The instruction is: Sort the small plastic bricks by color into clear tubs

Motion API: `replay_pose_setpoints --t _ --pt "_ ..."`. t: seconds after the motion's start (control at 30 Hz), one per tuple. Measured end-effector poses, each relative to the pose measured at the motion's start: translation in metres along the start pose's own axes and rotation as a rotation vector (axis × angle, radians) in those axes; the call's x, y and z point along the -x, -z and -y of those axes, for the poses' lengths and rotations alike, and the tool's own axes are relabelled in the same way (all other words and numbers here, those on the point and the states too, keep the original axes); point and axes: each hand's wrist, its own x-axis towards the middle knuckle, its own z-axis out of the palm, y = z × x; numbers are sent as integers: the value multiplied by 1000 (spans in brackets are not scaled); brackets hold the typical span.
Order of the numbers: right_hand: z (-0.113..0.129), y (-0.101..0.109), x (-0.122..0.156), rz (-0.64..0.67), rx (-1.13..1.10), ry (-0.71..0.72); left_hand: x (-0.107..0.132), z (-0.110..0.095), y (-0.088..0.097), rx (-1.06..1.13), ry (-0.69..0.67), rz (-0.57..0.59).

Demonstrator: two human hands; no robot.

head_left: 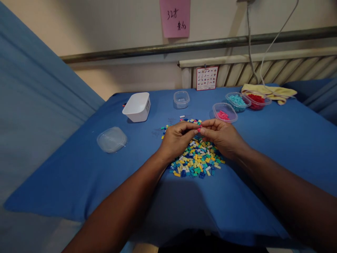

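Note:
Both hands meet above a heap of small toy bricks (197,160) in yellow, white, green and blue. Between the fingertips is a small pink brick (199,129), partly covered by them. My left hand (179,137) pinches it from the left with thumb and forefinger. From the right, my right hand (222,135) grips it between thumb and fingers. A clear tub holding pink bricks (223,115) stands just beyond my right hand. One white brick (182,116) lies apart behind the heap.
Clear tubs of light-blue bricks (237,101) and red bricks (256,99) stand back right, by a yellow cloth (273,92). A clear tub (181,99) and a white container (137,109) are at the back. Clear lids (112,140) lie left on the blue cloth (79,165).

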Motion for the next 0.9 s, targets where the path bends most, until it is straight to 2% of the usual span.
replay_pose_setpoints --t 0.13,0.23,0.33,0.43,0.53,0.63,0.73,0.83,0.9 --pt "0 3 -1 25 15 -22 0 -2 -1 -12 -4 23" --pt "1 4 -1 42 71 -15 -1 1 -6 63 73 15" --pt "1 2 1 66 227 132 -4 7 -11 206 173 -29" --pt "-1 -1 3 102 349 314 -5 9 -13 301 208 -60" --pt "-1 3 2 103 438 373 -5 6 -9 308 220 -24" --pt "10 23 -6 -24 619 431 -9 9 4 206 193 -80" --pt "27 56 -18 -209 940 591 -18 23 27 -18 85 -279" --pt "37 83 -27 -282 1196 660 -28 45 50 -194 46 -385" --pt "36 88 -27 -292 1262 713 -32 58 60 -238 60 -425"
